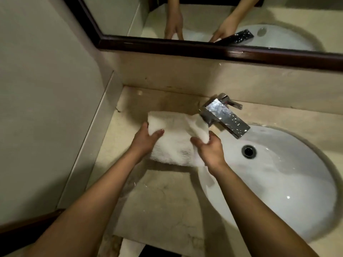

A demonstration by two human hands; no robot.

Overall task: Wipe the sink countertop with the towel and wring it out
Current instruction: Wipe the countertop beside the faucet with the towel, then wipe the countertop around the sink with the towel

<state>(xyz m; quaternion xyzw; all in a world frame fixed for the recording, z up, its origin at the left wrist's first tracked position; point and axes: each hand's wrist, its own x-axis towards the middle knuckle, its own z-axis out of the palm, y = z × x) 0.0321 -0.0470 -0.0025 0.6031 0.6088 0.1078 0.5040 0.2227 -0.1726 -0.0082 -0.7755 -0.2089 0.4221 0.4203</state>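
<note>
A folded white towel point(174, 138) lies on the beige stone countertop point(159, 201), left of the white oval sink point(278, 175). My left hand point(146, 140) grips the towel's left edge, thumb on top. My right hand point(209, 149) pinches the towel's right edge near the sink rim. The towel's far right corner touches the base of the chrome faucet point(222, 117).
A dark drain point(249, 151) sits in the basin. A dark-framed mirror point(204, 47) hangs above the backsplash and reflects both hands. A plain wall point(46, 108) bounds the counter on the left. Bare counter lies in front of the towel.
</note>
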